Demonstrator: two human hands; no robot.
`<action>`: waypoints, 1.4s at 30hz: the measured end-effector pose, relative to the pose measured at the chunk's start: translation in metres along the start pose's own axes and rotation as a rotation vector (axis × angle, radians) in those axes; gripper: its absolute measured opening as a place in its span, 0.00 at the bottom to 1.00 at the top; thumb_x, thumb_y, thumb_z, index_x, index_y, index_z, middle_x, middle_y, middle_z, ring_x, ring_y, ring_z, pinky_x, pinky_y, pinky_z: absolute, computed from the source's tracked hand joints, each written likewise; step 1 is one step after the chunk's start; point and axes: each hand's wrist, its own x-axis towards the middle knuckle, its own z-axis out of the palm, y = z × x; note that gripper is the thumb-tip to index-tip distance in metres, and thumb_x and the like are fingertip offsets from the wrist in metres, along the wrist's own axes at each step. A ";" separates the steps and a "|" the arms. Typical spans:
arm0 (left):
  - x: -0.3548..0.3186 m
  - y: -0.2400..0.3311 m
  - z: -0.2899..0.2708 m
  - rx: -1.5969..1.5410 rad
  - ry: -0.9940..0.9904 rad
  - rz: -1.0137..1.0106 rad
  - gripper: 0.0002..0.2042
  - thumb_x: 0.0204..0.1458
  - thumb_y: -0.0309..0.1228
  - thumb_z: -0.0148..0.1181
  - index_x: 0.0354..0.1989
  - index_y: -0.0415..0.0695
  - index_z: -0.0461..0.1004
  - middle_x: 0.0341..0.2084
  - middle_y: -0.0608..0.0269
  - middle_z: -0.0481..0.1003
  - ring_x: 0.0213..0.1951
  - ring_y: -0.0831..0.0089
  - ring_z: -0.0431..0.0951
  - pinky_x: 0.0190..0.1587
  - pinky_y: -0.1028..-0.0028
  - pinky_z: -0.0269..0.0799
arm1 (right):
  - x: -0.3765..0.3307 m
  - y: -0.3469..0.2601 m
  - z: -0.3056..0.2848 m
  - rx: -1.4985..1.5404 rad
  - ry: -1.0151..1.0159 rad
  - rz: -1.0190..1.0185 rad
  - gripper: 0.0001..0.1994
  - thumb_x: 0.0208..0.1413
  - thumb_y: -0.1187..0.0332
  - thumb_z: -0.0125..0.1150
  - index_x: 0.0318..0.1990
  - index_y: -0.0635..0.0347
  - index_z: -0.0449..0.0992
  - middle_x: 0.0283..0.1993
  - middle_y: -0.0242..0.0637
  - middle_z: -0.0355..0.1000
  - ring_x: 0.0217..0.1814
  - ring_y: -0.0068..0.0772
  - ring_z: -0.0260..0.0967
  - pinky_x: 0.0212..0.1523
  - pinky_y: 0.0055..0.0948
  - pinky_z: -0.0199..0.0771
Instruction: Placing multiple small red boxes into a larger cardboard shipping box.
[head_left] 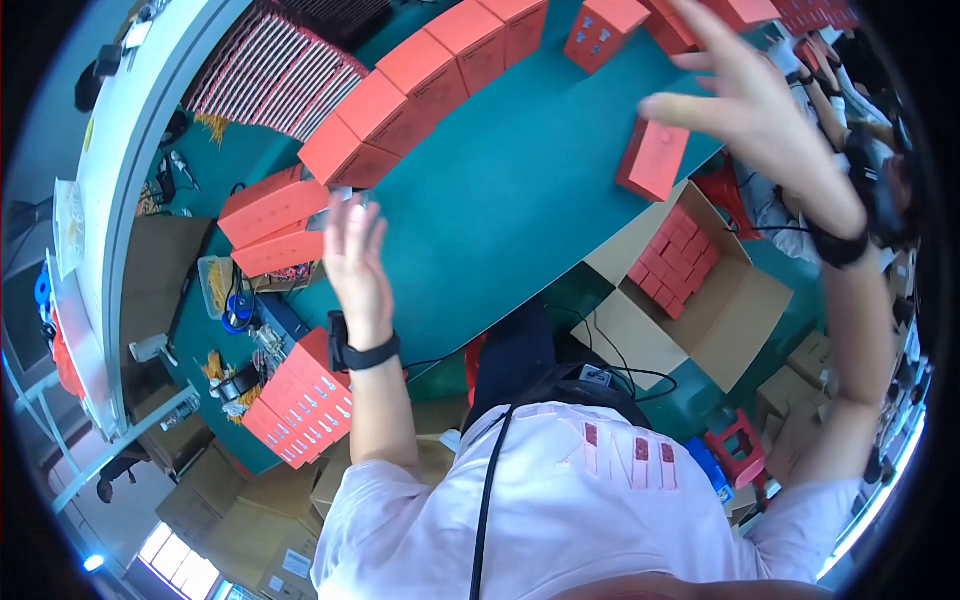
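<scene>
Right hand (765, 115), fingers spread, hovers beside a red cardboard box (655, 165); beyond the left hand (358, 270), fingers slightly parted, rowed red cardboard cartons (375, 112) seem placed within reach

Okay, the clutter round here: the green tabletop (510, 190) curves across the upper half, thanks to the fisheye. Over on the left there's a clear plastic tub (203, 282) with yellow stuff in it, and a blue roll (238, 316) sits just beside it. Further left, a white gun-shaped gadget (152, 348), no clue what it is. Big heap of brown cartons (262, 515) lower left, with a bright window (178, 558) near the bottom rim. Lower right has a red plastic stool (740, 452) with something blue (707, 468) right by it.
</scene>
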 end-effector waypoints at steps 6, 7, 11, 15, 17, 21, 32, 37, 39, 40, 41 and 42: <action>0.075 -0.009 -0.002 0.315 0.114 0.222 0.48 0.40 0.40 0.72 0.65 0.31 0.49 0.63 0.40 0.53 0.64 0.51 0.54 0.65 0.58 0.50 | 0.102 0.007 0.080 -0.711 -0.276 0.491 0.50 0.43 0.61 0.70 0.67 0.71 0.41 0.66 0.70 0.43 0.67 0.63 0.48 0.66 0.42 0.52; 0.081 -0.002 0.005 0.728 0.076 0.354 0.47 0.38 0.39 0.73 0.64 0.33 0.51 0.63 0.40 0.53 0.65 0.49 0.52 0.65 0.57 0.48 | 0.113 0.024 0.087 -0.794 -0.305 0.487 0.50 0.42 0.62 0.70 0.68 0.69 0.42 0.66 0.69 0.43 0.67 0.63 0.47 0.67 0.44 0.51; 0.117 0.011 0.021 1.353 -0.147 0.625 0.47 0.30 0.39 0.76 0.62 0.39 0.57 0.59 0.42 0.58 0.63 0.46 0.52 0.65 0.54 0.46 | 0.133 0.106 0.113 -0.868 -0.244 0.014 0.54 0.35 0.59 0.75 0.68 0.62 0.44 0.68 0.58 0.47 0.70 0.58 0.44 0.68 0.50 0.45; 0.148 -0.011 0.016 1.326 -0.237 0.749 0.48 0.26 0.43 0.77 0.61 0.42 0.60 0.51 0.51 0.64 0.55 0.53 0.59 0.59 0.55 0.53 | 0.147 0.162 0.159 -1.160 -0.264 -0.204 0.57 0.29 0.42 0.72 0.68 0.56 0.50 0.61 0.53 0.58 0.66 0.55 0.52 0.65 0.51 0.48; 0.147 -0.021 0.019 1.378 -0.187 0.762 0.48 0.27 0.42 0.77 0.61 0.44 0.60 0.51 0.51 0.64 0.55 0.53 0.59 0.59 0.55 0.53 | 0.156 0.166 0.160 -1.019 -0.423 -0.127 0.55 0.30 0.41 0.71 0.67 0.56 0.52 0.57 0.51 0.60 0.61 0.53 0.56 0.60 0.50 0.53; 0.146 -0.028 0.031 1.486 -0.052 0.750 0.46 0.27 0.43 0.77 0.60 0.47 0.61 0.51 0.53 0.65 0.55 0.55 0.60 0.57 0.57 0.54 | 0.155 0.186 0.157 -0.851 -0.479 -0.191 0.49 0.33 0.39 0.67 0.62 0.60 0.60 0.46 0.47 0.65 0.48 0.46 0.63 0.48 0.45 0.61; 0.165 -0.023 0.024 1.480 -0.337 0.827 0.41 0.32 0.43 0.75 0.55 0.37 0.63 0.44 0.50 0.71 0.48 0.53 0.69 0.51 0.59 0.62 | 0.107 0.137 0.137 -0.719 -0.306 -0.085 0.41 0.31 0.51 0.72 0.54 0.64 0.64 0.42 0.45 0.65 0.49 0.47 0.62 0.53 0.45 0.59; 0.110 0.018 0.029 1.420 -0.360 0.941 0.40 0.31 0.36 0.76 0.55 0.36 0.62 0.43 0.47 0.70 0.48 0.50 0.68 0.50 0.57 0.63 | 0.033 0.051 0.101 -0.824 0.246 -0.206 0.23 0.40 0.52 0.66 0.41 0.55 0.70 0.32 0.35 0.67 0.38 0.36 0.68 0.39 0.33 0.66; 0.082 0.042 0.027 1.430 -0.348 0.898 0.41 0.30 0.35 0.76 0.56 0.37 0.61 0.45 0.49 0.69 0.49 0.51 0.67 0.53 0.57 0.62 | -0.007 -0.011 0.071 -0.763 0.268 -0.073 0.25 0.41 0.55 0.67 0.46 0.58 0.70 0.42 0.40 0.67 0.43 0.40 0.68 0.43 0.35 0.68; 0.069 0.050 0.034 1.426 -0.369 0.831 0.42 0.30 0.35 0.76 0.57 0.37 0.61 0.46 0.50 0.68 0.50 0.51 0.66 0.54 0.58 0.61 | -0.033 -0.041 0.054 -0.724 0.216 0.043 0.28 0.42 0.60 0.68 0.51 0.62 0.69 0.52 0.45 0.67 0.49 0.45 0.68 0.46 0.37 0.70; 0.053 0.058 0.045 1.393 -0.415 0.810 0.42 0.30 0.34 0.76 0.58 0.39 0.60 0.48 0.52 0.67 0.52 0.53 0.65 0.55 0.58 0.59 | -0.060 -0.062 0.045 -0.739 0.290 0.070 0.28 0.39 0.60 0.69 0.49 0.64 0.70 0.49 0.44 0.69 0.46 0.46 0.68 0.45 0.37 0.70; 0.040 0.065 0.063 1.359 -0.468 0.843 0.42 0.30 0.34 0.76 0.58 0.40 0.60 0.48 0.52 0.68 0.52 0.53 0.65 0.55 0.58 0.59 | -0.088 -0.080 0.034 -0.763 0.371 0.099 0.29 0.36 0.60 0.70 0.47 0.66 0.70 0.46 0.44 0.70 0.43 0.47 0.69 0.44 0.38 0.70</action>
